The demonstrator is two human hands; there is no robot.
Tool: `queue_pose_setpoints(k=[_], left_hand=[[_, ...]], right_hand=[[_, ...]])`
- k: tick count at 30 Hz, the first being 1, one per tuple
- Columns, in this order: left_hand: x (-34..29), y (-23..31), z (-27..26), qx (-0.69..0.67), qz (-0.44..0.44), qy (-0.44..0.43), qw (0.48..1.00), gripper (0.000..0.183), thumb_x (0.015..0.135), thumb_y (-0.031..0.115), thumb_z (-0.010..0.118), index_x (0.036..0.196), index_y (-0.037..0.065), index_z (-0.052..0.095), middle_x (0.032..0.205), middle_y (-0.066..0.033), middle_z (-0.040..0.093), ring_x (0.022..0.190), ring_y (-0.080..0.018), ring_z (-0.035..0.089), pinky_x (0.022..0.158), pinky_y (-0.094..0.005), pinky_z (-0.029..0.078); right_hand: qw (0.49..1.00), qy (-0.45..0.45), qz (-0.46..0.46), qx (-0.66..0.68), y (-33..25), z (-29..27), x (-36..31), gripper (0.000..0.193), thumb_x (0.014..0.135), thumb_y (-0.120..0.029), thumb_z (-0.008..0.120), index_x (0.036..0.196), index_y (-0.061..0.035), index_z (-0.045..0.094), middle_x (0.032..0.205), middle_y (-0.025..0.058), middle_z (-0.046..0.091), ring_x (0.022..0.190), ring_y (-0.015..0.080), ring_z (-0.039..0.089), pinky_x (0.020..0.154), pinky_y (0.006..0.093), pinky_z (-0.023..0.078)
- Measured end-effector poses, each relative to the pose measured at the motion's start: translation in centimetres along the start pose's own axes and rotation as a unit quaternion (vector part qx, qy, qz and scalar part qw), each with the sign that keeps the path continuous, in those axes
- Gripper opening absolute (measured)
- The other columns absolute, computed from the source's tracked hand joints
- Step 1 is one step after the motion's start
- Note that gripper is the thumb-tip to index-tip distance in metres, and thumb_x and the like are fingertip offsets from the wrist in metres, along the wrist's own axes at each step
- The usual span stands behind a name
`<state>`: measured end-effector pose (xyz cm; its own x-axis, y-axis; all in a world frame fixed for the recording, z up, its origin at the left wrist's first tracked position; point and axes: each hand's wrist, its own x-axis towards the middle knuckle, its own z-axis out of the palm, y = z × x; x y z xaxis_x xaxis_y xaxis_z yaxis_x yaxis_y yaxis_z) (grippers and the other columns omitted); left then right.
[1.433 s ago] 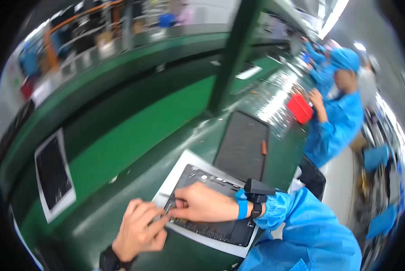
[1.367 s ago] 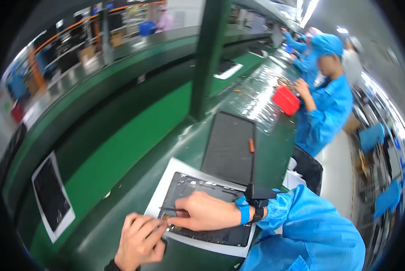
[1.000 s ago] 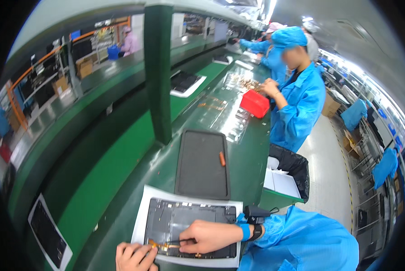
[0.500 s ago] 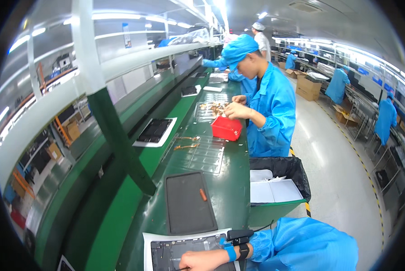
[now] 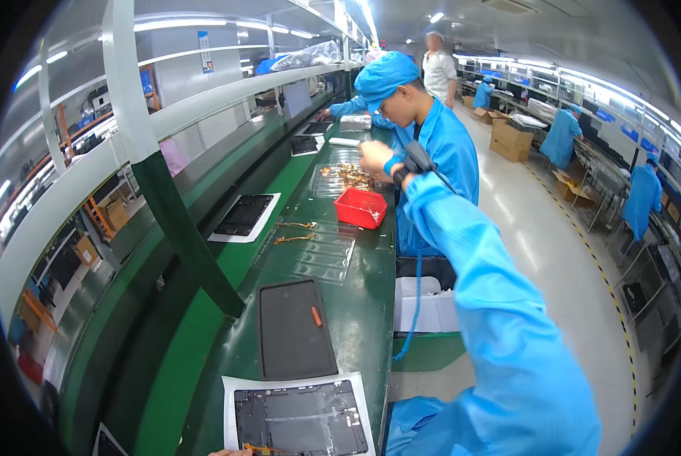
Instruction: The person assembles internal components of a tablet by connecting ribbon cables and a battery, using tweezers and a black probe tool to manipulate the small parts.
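My right arm stretches forward over the table, with my right hand (image 5: pixel 376 159) raised near the co-worker and its fingers closed. Whatever it may hold I cannot make out. A blue wrist strap (image 5: pixel 393 163) with a coiled blue cord and a black device (image 5: pixel 418 159) sit on that wrist. At the lower edge only fingertips of my left hand (image 5: pixel 232 453) show, beside an orange flex cable (image 5: pixel 258 448) on an opened dark device housing (image 5: pixel 302 416). That housing lies on a white sheet (image 5: pixel 229 403). Most of the left hand is cut off.
Ahead lie a black tray (image 5: pixel 295 342) with a reddish-brown stick (image 5: pixel 316 316), a clear plastic tray (image 5: pixel 310 258) with orange flex cables, and a red bin (image 5: pixel 360 208). A co-worker (image 5: pixel 447 152) stands on the right. A green post (image 5: pixel 188 228) rises left; a lined bin (image 5: pixel 431 346) stands beside the table.
My right hand has left the dark housing and moved far forward and up, beside the co-worker. The view has shifted slightly; left fingertips and the orange cable now show at the housing's near edge.
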<state>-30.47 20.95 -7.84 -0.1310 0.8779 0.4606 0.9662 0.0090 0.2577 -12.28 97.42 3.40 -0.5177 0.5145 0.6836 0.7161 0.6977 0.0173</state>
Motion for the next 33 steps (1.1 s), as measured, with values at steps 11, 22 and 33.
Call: queue_pose_setpoints(k=[11,22,33], left_hand=[[-5.1,-5.1,3.1,-0.114,-0.230,-0.284,0.924,0.058,0.089,0.021,0.068,0.143,0.005,0.054,0.120,-0.0226,0.068,0.105,-0.0398,0.065,0.091,-0.0500,0.054],[-5.5,-3.9,3.2,0.056,-0.038,-0.110,0.992,0.027,0.080,-0.003,0.063,0.105,-0.009,0.069,0.110,-0.0229,0.073,0.085,-0.0375,0.071,0.070,-0.0493,0.053],[-0.9,-3.4,3.9,0.143,0.022,0.041,0.989,0.032,0.090,0.016,0.066,0.119,0.002,0.073,0.105,-0.0128,0.073,0.082,-0.0273,0.070,0.072,-0.0434,0.055]], right_hand=[[0.956,-0.096,0.155,-0.231,18.3,21.0,16.0,0.035,0.088,-0.024,0.067,0.115,-0.0009,0.066,0.093,0.0082,0.073,0.103,0.0267,0.072,0.093,0.0360,0.056],[0.950,-0.150,0.164,-0.220,14.7,17.4,22.1,0.036,0.089,-0.024,0.066,0.113,0.0020,0.069,0.102,0.0126,0.074,0.104,0.0262,0.073,0.096,0.0365,0.055],[0.955,-0.152,0.148,-0.206,13.1,10.7,17.8,0.037,0.089,-0.024,0.066,0.110,0.0052,0.073,0.112,0.0174,0.076,0.105,0.0255,0.073,0.099,0.0371,0.054]])
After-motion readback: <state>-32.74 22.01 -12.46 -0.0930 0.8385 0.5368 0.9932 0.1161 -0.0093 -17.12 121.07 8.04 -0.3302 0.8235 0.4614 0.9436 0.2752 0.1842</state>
